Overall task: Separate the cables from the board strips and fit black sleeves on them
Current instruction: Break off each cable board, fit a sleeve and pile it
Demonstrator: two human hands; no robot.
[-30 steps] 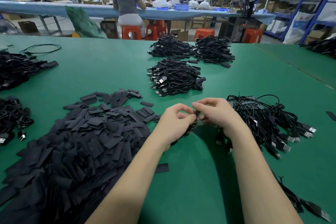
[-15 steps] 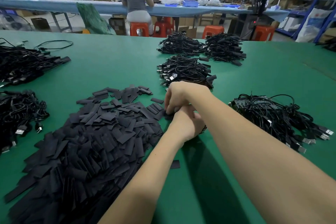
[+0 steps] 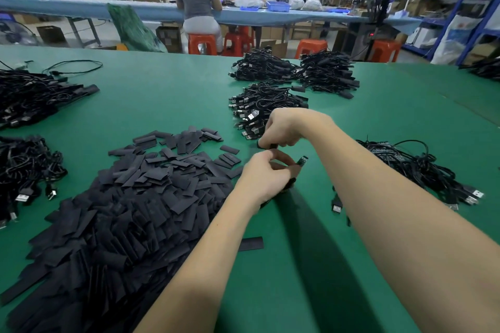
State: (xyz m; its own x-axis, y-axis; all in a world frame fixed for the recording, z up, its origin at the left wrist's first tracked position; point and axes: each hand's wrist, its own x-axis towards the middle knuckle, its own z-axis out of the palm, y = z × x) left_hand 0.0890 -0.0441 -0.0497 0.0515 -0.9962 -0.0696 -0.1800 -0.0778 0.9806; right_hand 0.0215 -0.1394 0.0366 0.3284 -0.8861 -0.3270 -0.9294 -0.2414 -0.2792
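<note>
Head view: both hands met over the green table (image 3: 167, 105), beside the pile of sleeves (image 3: 130, 197).
Left hand (image 3: 266, 174): fingers curled round a cable whose board end (image 3: 302, 161) poked out right, probably steadied for sleeving.
Right hand (image 3: 284, 128): fingertips pinched a black sleeve (image 3: 266, 145).
Supply: unsleeved cables (image 3: 422, 170) lay right.
Containers: blue bin (image 3: 277, 6) on the far bench, contents unclear.

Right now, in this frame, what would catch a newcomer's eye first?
The big heap of flat black sleeves spreads across the near left of the green table. At the centre the two bare hands meet: the right hand pinches a small black sleeve just above the left hand, which holds a cable with a small board end. Bundled piles of black USB cables lie behind the hands.
</note>
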